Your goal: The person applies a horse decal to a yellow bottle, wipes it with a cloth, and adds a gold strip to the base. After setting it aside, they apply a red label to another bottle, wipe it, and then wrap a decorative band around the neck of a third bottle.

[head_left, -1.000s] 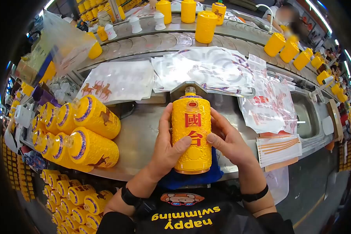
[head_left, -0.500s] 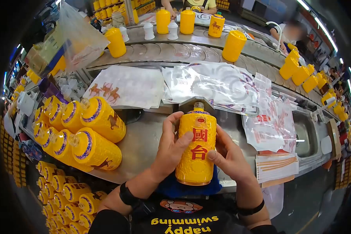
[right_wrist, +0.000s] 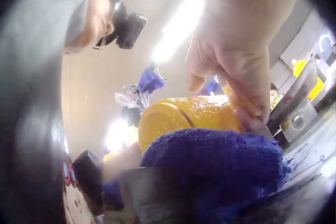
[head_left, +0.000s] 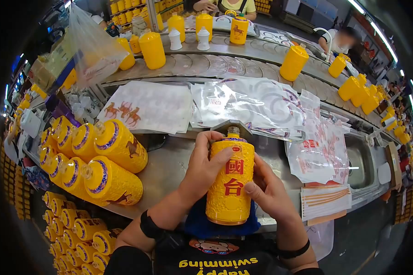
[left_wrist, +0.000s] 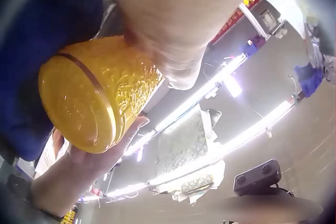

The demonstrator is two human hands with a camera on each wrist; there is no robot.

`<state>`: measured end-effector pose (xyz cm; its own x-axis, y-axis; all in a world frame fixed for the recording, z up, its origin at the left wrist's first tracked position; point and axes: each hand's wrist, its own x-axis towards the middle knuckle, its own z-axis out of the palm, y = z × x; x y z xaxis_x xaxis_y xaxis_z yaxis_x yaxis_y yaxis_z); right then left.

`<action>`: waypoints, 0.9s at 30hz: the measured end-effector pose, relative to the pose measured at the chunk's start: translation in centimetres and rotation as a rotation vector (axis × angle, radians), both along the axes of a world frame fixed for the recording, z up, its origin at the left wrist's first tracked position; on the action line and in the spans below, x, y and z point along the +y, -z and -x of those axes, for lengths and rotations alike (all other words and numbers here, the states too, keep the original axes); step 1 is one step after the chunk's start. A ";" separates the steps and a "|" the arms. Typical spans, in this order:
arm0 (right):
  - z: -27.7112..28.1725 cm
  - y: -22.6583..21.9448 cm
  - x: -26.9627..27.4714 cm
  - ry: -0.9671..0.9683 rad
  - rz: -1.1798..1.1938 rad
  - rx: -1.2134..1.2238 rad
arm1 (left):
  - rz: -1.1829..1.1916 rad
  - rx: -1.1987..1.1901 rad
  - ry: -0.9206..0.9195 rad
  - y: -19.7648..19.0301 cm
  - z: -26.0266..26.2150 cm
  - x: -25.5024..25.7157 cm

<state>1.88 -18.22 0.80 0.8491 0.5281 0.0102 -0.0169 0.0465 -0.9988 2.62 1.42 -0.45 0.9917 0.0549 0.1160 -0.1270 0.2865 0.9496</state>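
Observation:
A yellow embossed bottle (head_left: 231, 206) with two large red characters and a clear glass neck lies neck-away before me in the head view. My left hand (head_left: 202, 169) grips its left side, the thumb pressed on the front by the small red seal above the characters. From the right, my right hand (head_left: 271, 195) holds the bottle, thumb beside the lower character and fingers behind. In the right wrist view the bottle rests over a folded blue towel (right_wrist: 210, 161). Its round base (left_wrist: 76, 106) faces the left wrist camera.
Several finished yellow bottles (head_left: 114, 181) lie stacked at left, more below the table. Decal sheets (head_left: 147, 107) and plastic film (head_left: 252, 105) lie behind; strips (head_left: 326, 199) and a sink (head_left: 360, 156) are at right. A conveyor (head_left: 206, 66) carries bottles across the back.
My left thumb has slid up the bottle's front from beside the characters to the seal near the top. My right hand keeps its hold. Conveyor bottles have shifted.

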 end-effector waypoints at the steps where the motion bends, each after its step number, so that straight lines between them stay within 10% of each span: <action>1: 0.0 -0.2 0.1 0.001 0.000 0.010 | 0.020 0.013 0.010 -0.1 -0.1 0.0; 27: 0.1 -0.6 0.3 -0.018 -0.006 0.047 | 0.101 0.102 0.075 -0.5 -0.6 0.3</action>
